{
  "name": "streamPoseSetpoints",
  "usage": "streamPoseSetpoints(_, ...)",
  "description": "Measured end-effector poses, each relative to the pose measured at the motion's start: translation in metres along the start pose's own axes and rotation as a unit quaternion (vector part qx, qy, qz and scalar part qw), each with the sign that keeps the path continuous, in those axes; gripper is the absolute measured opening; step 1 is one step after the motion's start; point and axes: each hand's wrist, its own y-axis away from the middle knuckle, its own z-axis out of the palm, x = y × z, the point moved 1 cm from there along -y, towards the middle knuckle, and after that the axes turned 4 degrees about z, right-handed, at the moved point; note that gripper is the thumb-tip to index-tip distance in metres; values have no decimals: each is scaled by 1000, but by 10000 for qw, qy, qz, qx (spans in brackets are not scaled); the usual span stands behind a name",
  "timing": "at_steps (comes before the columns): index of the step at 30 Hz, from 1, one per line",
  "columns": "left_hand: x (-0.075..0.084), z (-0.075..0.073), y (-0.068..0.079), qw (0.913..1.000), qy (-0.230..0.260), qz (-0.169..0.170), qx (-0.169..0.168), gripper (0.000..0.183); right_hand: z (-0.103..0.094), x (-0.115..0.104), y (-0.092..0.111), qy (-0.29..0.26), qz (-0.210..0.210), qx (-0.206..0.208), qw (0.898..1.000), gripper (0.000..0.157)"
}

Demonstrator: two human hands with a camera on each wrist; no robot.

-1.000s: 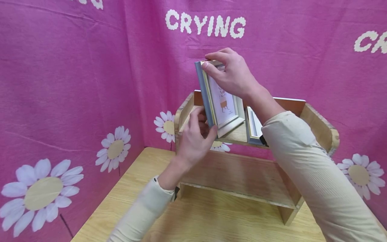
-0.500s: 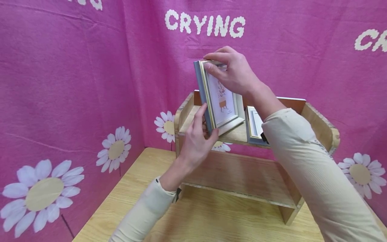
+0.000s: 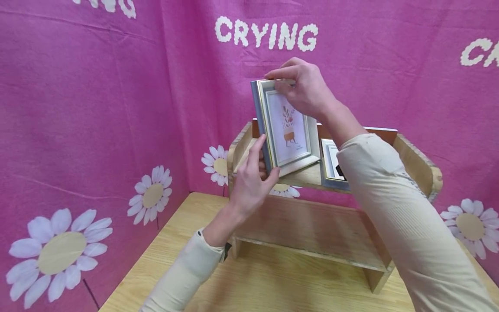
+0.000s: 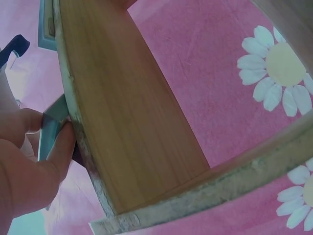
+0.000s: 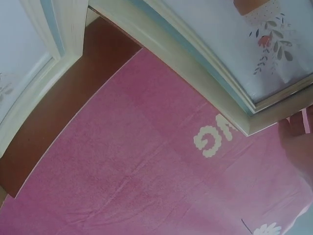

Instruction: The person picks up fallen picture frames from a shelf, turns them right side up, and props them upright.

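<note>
A picture frame (image 3: 290,130), pale with grey-blue and gold trim, stands tilted on the top board of a small wooden shelf (image 3: 308,229). Its print shows a plant in an orange pot. My right hand (image 3: 306,86) holds its top edge, thumb over the front and fingers on top. At the lower left corner my left hand (image 3: 249,186) grips it, index finger along the side and thumb at the front. In the left wrist view, thumb and fingers (image 4: 61,152) pinch the blue-grey frame corner (image 4: 56,110) beside the board's edge.
A second picture frame (image 3: 329,162) is on the same board to the right, partly hidden by my right sleeve (image 3: 390,195). The shelf has raised sides and stands on a wooden table (image 3: 195,212). Pink cloth (image 3: 195,65) with daisies and lettering hangs behind.
The held frame has turned slightly, its front facing me more. My left index finger has straightened up along its side, and my right thumb has shifted right along the top.
</note>
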Motion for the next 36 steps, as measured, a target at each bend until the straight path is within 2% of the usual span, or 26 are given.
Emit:
streamPoseSetpoints(6,-5,-10,0,9994,172,-232,-194,78,-1,4,-2,149,58,33,9999,28)
streamPoseSetpoints(17,-10,-14,-1,9994,284,-97,-184,76,-7,18,0,251,973,82,9949,34)
streamPoseSetpoints(27,-13,-20,-2,9986,371,-192,-325,76,-7,24,-1,319,895,245,9952,31)
streamPoseSetpoints(36,-16,-22,-4,9978,391,-304,-449,76,-9,31,0,312,1133,358,9924,32)
